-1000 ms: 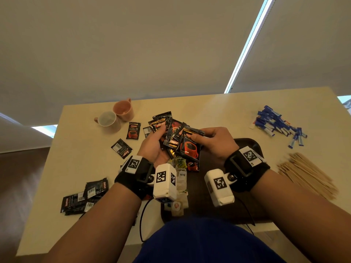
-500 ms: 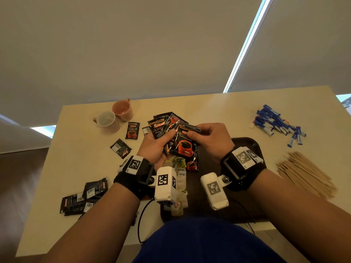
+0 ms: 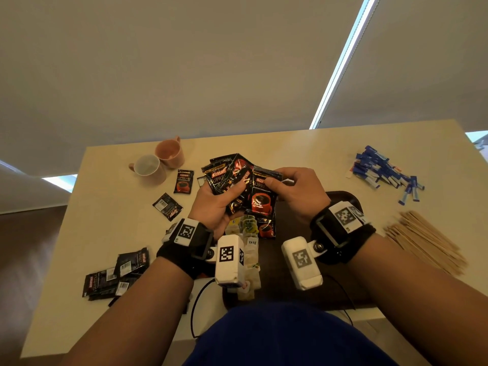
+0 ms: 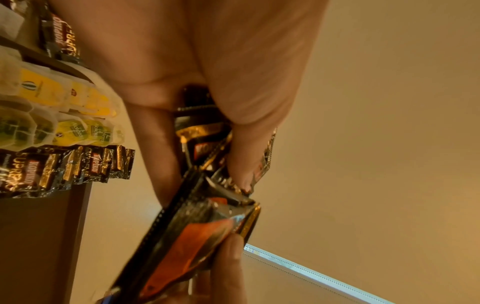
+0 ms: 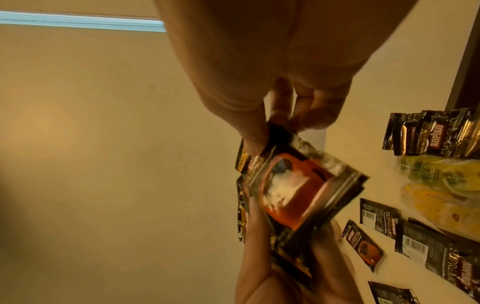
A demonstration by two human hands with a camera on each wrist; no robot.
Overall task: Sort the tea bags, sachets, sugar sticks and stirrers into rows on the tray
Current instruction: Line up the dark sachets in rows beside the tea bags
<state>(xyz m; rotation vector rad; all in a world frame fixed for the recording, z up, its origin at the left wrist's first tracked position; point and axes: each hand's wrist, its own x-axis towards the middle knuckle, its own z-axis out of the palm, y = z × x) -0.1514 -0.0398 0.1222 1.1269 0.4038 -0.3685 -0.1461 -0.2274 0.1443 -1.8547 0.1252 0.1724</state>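
Observation:
My left hand point(image 3: 224, 191) grips a fan of black coffee sachets point(image 3: 232, 178) just above the far left edge of the dark tray point(image 3: 348, 200). My right hand point(image 3: 280, 180) pinches the top corner of the front sachet point(image 3: 261, 196), the one with a red cup printed on it. In the right wrist view that sachet point(image 5: 298, 191) is blurred between thumb and fingers. On the tray's left side lie yellow and green tea bags point(image 3: 245, 225) with a row of sachets point(image 4: 64, 166) beyond them. Blue sugar sticks point(image 3: 383, 173) and wooden stirrers point(image 3: 422, 241) lie on the table to the right.
Two cups point(image 3: 158, 162) stand at the far left. Loose sachets point(image 3: 184, 181) point(image 3: 167, 206) lie left of my hands, and a pile of sachets point(image 3: 116, 273) sits near the front left edge. A black cable point(image 3: 195, 307) hangs over the table's front edge.
The sachets in my hands have been shuffled closer together. The front sachet now stands straighter, and my right hand has moved slightly left toward the left one.

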